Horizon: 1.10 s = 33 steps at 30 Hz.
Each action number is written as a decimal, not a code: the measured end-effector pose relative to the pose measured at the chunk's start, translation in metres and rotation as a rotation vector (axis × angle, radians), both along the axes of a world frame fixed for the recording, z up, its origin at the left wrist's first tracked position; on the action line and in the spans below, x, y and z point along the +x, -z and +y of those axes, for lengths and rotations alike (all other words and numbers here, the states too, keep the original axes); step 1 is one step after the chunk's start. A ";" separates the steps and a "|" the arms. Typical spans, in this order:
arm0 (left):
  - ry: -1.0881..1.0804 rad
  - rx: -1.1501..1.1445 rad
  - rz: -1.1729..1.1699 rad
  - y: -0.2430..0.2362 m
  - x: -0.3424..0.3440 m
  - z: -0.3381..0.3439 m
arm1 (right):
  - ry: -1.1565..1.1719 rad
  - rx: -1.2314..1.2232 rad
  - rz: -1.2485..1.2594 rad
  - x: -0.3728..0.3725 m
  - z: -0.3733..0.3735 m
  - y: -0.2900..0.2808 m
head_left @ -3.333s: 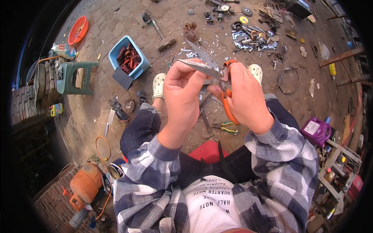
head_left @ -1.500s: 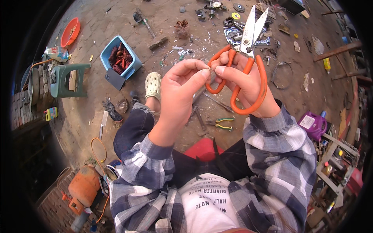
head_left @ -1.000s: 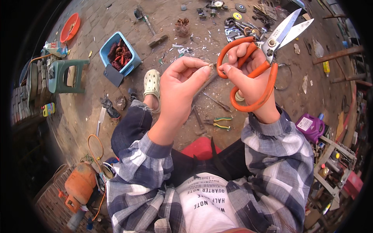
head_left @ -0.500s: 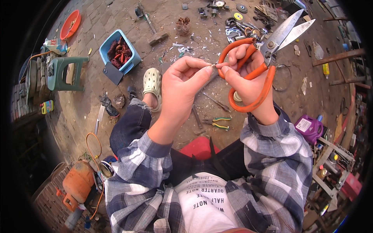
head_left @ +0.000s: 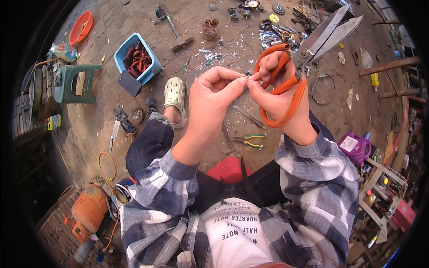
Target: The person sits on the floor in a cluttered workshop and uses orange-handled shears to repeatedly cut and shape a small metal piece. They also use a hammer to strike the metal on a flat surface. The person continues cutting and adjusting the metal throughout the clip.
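Observation:
My left hand (head_left: 211,96) is raised in front of me, thumb and forefinger pinched on a tiny piece (head_left: 247,76) too small to name. The thumb and forefinger of my right hand (head_left: 280,96) meet it at the same spot. Hooked in the other fingers of that right hand is a large pair of scissors (head_left: 286,117) with orange-covered loop handles. Its grey blades point away to the upper right, slightly parted. Beneath my hands, a screwdriver (head_left: 251,118), green-and-yellow pliers (head_left: 250,140) and a hammer (head_left: 227,136) lie on the ground.
A blue bin (head_left: 153,71) with dark reddish contents stands at the left, a black phone-like slab (head_left: 129,85) on its near side. Beyond are a green stool (head_left: 76,80) and an orange basin (head_left: 81,27). A purple jug (head_left: 355,147) sits at the right. White scraps litter the ground ahead.
The scissors have tilted and shifted slightly, with their blades closer together. My right fingers have drawn nearer to my left fingertips, which have barely moved.

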<state>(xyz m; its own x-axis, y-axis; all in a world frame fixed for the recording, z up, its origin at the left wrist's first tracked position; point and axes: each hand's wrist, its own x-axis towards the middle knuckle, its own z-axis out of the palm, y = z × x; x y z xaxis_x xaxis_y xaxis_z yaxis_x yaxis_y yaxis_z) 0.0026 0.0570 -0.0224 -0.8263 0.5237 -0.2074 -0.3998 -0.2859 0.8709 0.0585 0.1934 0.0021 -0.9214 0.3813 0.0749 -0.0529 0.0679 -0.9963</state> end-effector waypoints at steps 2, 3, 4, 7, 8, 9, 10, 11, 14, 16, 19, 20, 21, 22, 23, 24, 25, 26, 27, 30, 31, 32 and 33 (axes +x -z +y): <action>-0.007 0.020 0.001 0.000 0.000 -0.001 | 0.019 -0.006 0.004 -0.001 -0.002 -0.001; -0.008 0.030 0.002 0.000 -0.001 -0.001 | 0.020 -0.017 0.035 -0.002 -0.001 0.000; -0.013 0.036 0.008 0.000 -0.001 0.000 | 0.020 -0.028 0.065 -0.003 0.000 0.003; -0.025 0.040 0.028 -0.001 0.000 0.000 | 0.017 -0.069 0.097 -0.004 0.000 0.005; -0.027 0.033 0.038 -0.001 0.000 0.000 | 0.016 -0.084 0.099 -0.004 0.000 0.005; -0.027 0.028 0.048 -0.002 0.001 0.000 | 0.019 -0.079 0.092 -0.004 0.000 0.005; -0.029 0.015 0.067 -0.003 0.001 0.000 | 0.022 -0.074 0.085 -0.004 -0.001 0.004; -0.032 0.002 0.087 -0.004 0.001 0.000 | 0.024 -0.069 0.079 -0.004 -0.001 0.004; -0.056 -0.023 0.149 -0.005 0.002 -0.001 | -0.003 -0.025 0.054 -0.003 0.001 0.004; -0.100 -0.032 0.185 -0.005 0.001 0.001 | 0.021 0.051 0.021 -0.002 0.001 0.004; -0.221 -0.036 0.241 -0.007 0.000 0.000 | 0.010 0.347 -0.008 0.001 0.002 -0.004; -0.265 -0.025 0.263 -0.007 -0.001 0.000 | -0.001 0.476 -0.014 0.001 0.003 -0.006; -0.306 -0.016 0.288 -0.008 -0.003 -0.002 | -0.013 0.600 0.004 0.000 0.003 -0.006; -0.325 0.001 0.342 -0.006 -0.005 -0.004 | -0.024 0.723 0.021 0.000 0.003 -0.005; -0.340 0.017 0.334 -0.010 -0.005 -0.005 | -0.034 0.846 0.039 -0.002 0.002 -0.004; -0.354 0.032 0.322 -0.012 -0.004 -0.006 | -0.035 0.848 0.079 -0.004 0.000 0.000; -0.367 0.048 0.310 -0.013 -0.004 -0.007 | -0.038 0.862 0.069 -0.004 -0.002 0.000; -0.363 0.030 0.337 -0.013 -0.005 -0.008 | -0.041 0.876 0.058 -0.003 -0.004 0.000; -0.366 0.035 0.340 -0.012 -0.005 -0.009 | -0.046 0.893 0.046 -0.003 -0.005 0.000; -0.376 0.042 0.347 -0.011 -0.004 -0.009 | 0.001 0.932 0.078 -0.003 -0.005 0.002; -0.381 0.039 0.350 -0.010 -0.004 -0.009 | 0.008 0.944 0.094 -0.004 -0.005 0.002; -0.385 0.036 0.352 -0.009 -0.004 -0.009 | 0.016 0.957 0.109 -0.006 -0.005 0.002; -0.374 0.030 0.356 -0.009 -0.004 -0.010 | 0.024 0.970 0.123 -0.007 -0.004 0.002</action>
